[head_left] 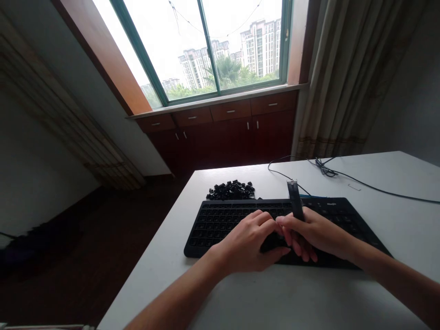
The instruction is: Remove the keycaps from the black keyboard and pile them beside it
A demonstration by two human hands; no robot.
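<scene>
Nearest, both hands meet over the flat black plastic keyboard (220, 220) on the white tabletop (395, 220). The left hand (249, 243) rests curled on the lower rows, fingers pressing a dark piece, probably a keycap. The right hand (314, 233) grasps a slim dark upright tool (294, 201). Most key sockets look bare. Beyond lies a heap of loose black keycaps (231, 190), then a black cable (343, 176). A slipping tool could flick a cap off the edge.
</scene>
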